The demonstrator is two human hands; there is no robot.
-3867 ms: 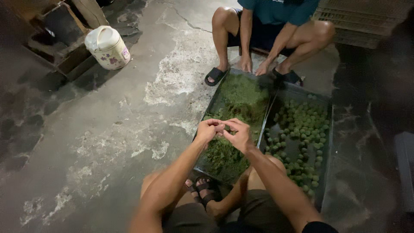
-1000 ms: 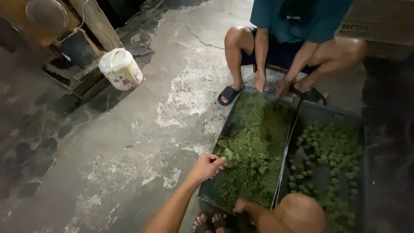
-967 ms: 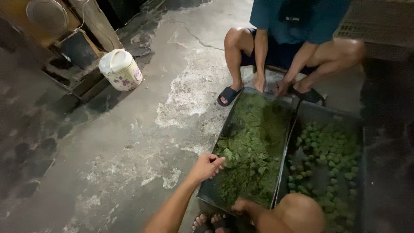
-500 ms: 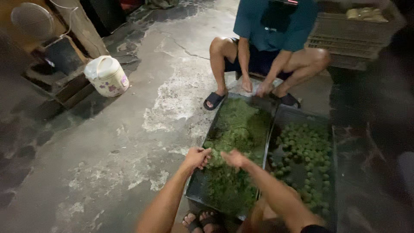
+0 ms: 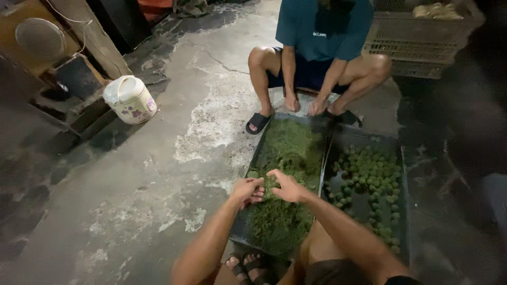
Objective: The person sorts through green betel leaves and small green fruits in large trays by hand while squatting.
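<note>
Grey cracked concrete floor (image 5: 158, 174), patchy white, dim room. Far left we see one wooden board (image 5: 90, 34), one white rice cooker (image 5: 129, 98). Centre: our left hand (image 5: 247, 191) and right hand (image 5: 285, 186) curl together, fingers pinching a green clump (image 5: 268, 183) over the tray of green mash (image 5: 282, 174). Two dark trays side by side; the right tray (image 5: 369, 184) holds many green balls, too many to count. One person squats opposite (image 5: 317, 47), two hands at the tray edge. One crate (image 5: 422, 37) behind.

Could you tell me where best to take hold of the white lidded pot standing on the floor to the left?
By the handle across the lid of the white pot, coming from above: it stands upright with the top exposed, and its round body looks too broad for a one-handed grip.
</note>
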